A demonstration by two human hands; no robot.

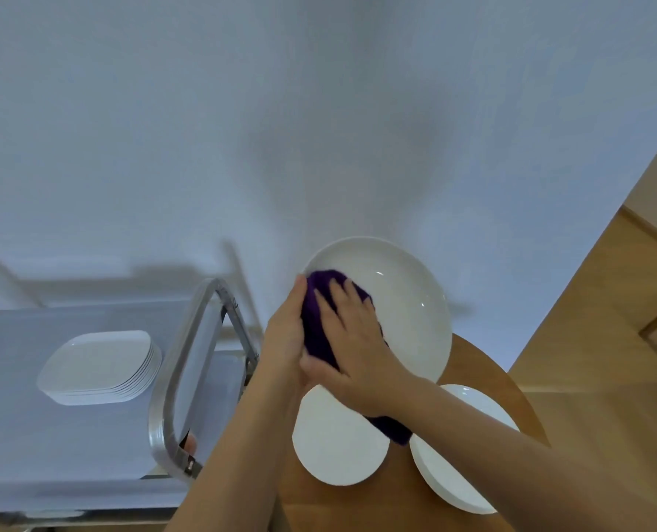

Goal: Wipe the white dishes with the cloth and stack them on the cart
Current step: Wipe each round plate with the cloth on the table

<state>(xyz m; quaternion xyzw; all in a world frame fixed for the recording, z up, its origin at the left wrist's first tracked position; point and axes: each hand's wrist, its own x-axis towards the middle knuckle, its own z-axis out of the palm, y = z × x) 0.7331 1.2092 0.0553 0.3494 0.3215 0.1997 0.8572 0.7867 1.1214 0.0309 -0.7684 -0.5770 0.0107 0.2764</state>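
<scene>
Two stacks of white dishes wait: squarish plates (100, 366) on the cart (20, 447) top, round ones (340, 439) on the wooden table (484, 362). Above its far edge the big round plate (403, 301) tilts, face toward the person, with no long axis. Left hand (286, 335) grips its left rim. Right hand (357, 339), fingers spread flat, presses the purple cloth (321, 320); sweeping across to the right rim would likely cover it.

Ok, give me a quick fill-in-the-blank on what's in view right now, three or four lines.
1. The cloth pressed into the round dish is ____ in colour.
2. The right hand lies flat on the ____.
3. The stack of squarish plates sits on the ____.
4. The left hand holds the dish by its ____.

Missing words: purple; cloth; cart; rim
</scene>
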